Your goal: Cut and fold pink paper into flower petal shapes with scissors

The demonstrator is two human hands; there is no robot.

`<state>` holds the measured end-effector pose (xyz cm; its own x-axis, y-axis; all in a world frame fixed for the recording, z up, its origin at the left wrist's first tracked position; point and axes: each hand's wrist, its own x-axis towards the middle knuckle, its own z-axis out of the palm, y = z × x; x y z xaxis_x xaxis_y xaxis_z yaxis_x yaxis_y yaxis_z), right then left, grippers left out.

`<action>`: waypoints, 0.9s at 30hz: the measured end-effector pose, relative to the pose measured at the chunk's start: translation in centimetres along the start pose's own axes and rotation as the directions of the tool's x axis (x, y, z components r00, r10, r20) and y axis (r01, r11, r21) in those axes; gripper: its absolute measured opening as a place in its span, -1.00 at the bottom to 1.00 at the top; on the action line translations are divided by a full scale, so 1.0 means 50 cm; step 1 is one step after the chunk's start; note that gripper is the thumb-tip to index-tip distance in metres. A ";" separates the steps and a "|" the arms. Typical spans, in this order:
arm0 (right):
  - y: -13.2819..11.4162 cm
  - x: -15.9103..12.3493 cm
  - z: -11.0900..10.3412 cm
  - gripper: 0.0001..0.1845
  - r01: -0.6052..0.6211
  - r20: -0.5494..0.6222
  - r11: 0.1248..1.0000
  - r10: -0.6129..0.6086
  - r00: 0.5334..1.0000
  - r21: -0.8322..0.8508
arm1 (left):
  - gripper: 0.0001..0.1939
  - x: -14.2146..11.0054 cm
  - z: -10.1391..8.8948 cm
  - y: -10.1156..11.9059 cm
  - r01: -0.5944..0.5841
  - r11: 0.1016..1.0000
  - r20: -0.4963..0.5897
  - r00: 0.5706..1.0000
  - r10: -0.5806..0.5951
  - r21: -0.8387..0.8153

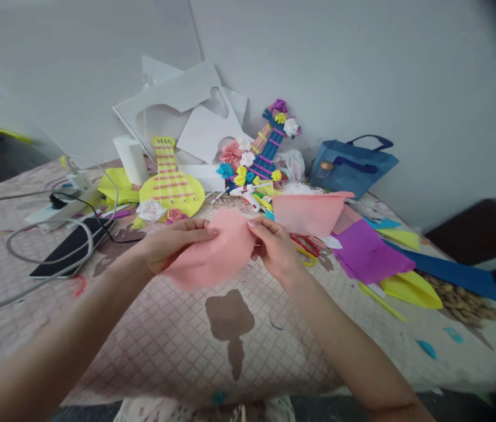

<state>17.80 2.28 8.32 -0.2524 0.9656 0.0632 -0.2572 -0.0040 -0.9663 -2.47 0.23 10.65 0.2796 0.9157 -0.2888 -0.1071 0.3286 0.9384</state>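
Between my two hands a piece of pink crepe paper is stretched out above the table. My left hand pinches its left side, thumb on top. At the upper right edge, my right hand grips the same paper between thumb and fingers. Beyond it stands a yellow paper guitar with white strings, and a white paper flower and a pink paper rose lie at its base. A blue paper guitar with paper flowers leans near the wall. A white glue gun lies in front of it.
Red-and-yellow scissors lie just right of my right hand. Purple paper, a larger pink sheet and peanuts are on the right. Cables cross a black tablet-like object at left. A blue bag stands behind.
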 end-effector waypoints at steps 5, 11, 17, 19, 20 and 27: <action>0.034 0.017 -0.022 -0.73 -0.058 -0.137 0.997 0.064 0.988 0.053 | -0.56 0.004 -0.016 -0.046 0.068 0.996 0.136 0.988 -0.074 0.052; 0.105 0.040 -0.073 -0.71 -0.166 -0.110 0.986 0.169 0.980 0.032 | -0.68 0.012 -0.059 -0.130 0.192 0.947 0.175 0.955 -0.241 0.256; 0.127 0.031 -0.076 -0.74 -0.172 -0.022 0.985 0.171 0.985 -0.024 | -0.62 0.026 -0.078 -0.115 0.198 0.947 0.344 0.897 -0.279 0.251; 0.132 0.028 -0.066 -0.75 -0.129 -0.008 0.990 0.129 0.992 -0.049 | -0.60 0.045 -0.058 -0.110 0.163 0.973 0.322 0.924 -0.209 0.163; 0.132 0.027 -0.062 -0.76 -0.100 -0.002 0.992 0.100 0.995 -0.070 | -0.61 0.058 -0.044 -0.111 0.138 0.984 0.289 0.943 -0.164 0.111; 0.067 0.037 -0.171 -0.73 0.130 0.049 0.693 -0.135 0.990 -0.709 | -0.72 0.149 0.003 -0.128 0.041 0.999 0.210 0.977 -0.034 -0.031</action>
<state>24.44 6.29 3.06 -0.2611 0.9433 0.2051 0.4503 0.3070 -0.8384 0.47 4.93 2.53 0.4774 0.8350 -0.2738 -0.1253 0.3730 0.9193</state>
